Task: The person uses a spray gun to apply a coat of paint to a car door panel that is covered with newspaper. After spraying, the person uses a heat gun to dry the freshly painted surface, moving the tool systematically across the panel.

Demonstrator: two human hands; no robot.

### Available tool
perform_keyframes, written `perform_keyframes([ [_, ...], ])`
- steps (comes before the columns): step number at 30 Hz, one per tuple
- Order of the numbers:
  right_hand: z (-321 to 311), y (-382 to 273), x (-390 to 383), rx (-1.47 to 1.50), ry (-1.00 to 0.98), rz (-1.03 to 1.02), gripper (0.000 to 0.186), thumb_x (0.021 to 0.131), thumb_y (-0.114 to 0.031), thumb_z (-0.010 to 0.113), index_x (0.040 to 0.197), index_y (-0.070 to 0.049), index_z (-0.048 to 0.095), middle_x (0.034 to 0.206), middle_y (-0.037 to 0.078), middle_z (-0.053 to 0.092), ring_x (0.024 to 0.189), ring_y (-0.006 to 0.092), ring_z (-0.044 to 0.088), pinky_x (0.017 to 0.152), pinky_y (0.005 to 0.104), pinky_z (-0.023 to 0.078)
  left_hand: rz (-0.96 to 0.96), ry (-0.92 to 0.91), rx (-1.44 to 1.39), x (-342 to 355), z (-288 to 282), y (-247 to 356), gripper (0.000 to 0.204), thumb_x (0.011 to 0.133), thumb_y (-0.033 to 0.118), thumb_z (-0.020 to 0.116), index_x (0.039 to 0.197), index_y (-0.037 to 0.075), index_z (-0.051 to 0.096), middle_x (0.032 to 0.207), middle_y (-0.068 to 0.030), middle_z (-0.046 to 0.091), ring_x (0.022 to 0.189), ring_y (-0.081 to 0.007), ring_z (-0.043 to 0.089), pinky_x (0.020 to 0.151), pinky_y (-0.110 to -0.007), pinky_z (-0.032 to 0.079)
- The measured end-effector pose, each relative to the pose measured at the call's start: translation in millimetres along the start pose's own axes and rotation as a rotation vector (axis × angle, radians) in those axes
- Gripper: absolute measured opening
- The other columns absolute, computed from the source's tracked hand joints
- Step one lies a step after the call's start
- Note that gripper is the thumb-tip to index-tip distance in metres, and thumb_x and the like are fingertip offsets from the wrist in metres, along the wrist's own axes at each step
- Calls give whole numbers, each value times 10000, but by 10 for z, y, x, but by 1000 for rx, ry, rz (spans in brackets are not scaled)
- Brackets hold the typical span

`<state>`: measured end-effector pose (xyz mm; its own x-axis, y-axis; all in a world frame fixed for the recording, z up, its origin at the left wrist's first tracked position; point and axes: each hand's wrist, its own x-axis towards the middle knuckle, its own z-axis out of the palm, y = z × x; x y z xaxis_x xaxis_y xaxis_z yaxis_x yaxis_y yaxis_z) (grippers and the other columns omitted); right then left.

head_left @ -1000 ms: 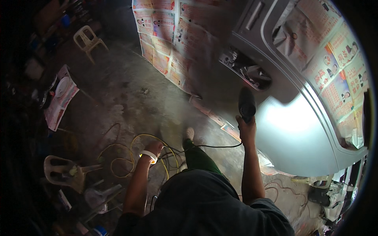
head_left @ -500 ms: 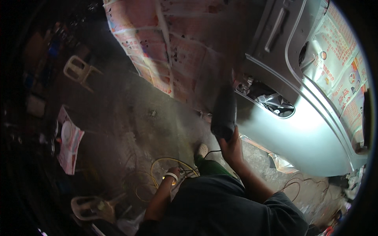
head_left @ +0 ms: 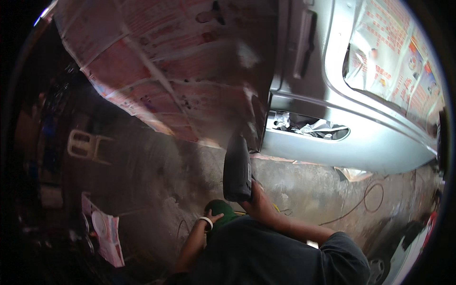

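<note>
My right hand (head_left: 255, 199) grips the rear end of a dark cylindrical device (head_left: 236, 171); the hand's fingers are partly hidden by it. The device's far end points away from me, close to the corner where the paper-covered part (head_left: 175, 80) meets the grey vehicle panel (head_left: 304, 148). That far end is blurred, so I cannot tell whether it touches anything. My left hand (head_left: 214, 217), with a white band at the wrist, rests by the green cloth over my leg (head_left: 221, 210). Its fingers are stretched out and nothing shows in them.
An oblong opening (head_left: 308, 127) in the panel holds crumpled silvery sheeting. Printed paper (head_left: 384, 57) masks the window area at right. A hose (head_left: 373, 197) loops on the concrete floor. At left are a pale plastic chair (head_left: 85, 145) and a paper-covered stand (head_left: 107, 232).
The view has turned, so the panel appears flatter and higher. My right hand with the device sits lower and further left. The left hand, earlier near the yellow hose, is now at my leg.
</note>
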<state>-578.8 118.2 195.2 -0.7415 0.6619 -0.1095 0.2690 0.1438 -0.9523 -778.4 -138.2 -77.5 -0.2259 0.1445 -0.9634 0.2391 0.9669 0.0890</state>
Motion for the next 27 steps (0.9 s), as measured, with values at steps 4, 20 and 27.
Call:
perform_keyframes([
  [4, 219, -29, 23, 13, 93, 68, 750, 826, -113, 723, 1463, 3, 344, 1303, 288, 553, 1250, 442, 533, 1028, 456, 455, 6, -118, 228, 251, -471, 108, 1297, 723, 844, 608, 1620, 90, 50, 1658, -237, 129, 1531, -380, 171, 1226, -510, 210],
  [20, 2454, 671, 483, -224, 723, 400, 708, 807, -166, 728, 1417, -4, 407, 1260, 261, 597, 1181, 431, 585, 986, 479, 491, 1, -525, 999, 978, -2367, 55, 999, 890, 732, 515, 1619, 154, 150, 1661, -186, 164, 1474, -423, 297, 1107, -632, 363],
  [27, 2876, 1153, 719, -149, 715, 614, 716, 824, -208, 723, 1446, -57, 402, 1318, 252, 582, 1224, 425, 559, 1032, 477, 467, -56, -533, 1170, 1202, -2640, -314, 1085, 859, 774, 508, 1623, 124, 94, 1659, -212, 150, 1493, -428, 251, 1164, -586, 302],
])
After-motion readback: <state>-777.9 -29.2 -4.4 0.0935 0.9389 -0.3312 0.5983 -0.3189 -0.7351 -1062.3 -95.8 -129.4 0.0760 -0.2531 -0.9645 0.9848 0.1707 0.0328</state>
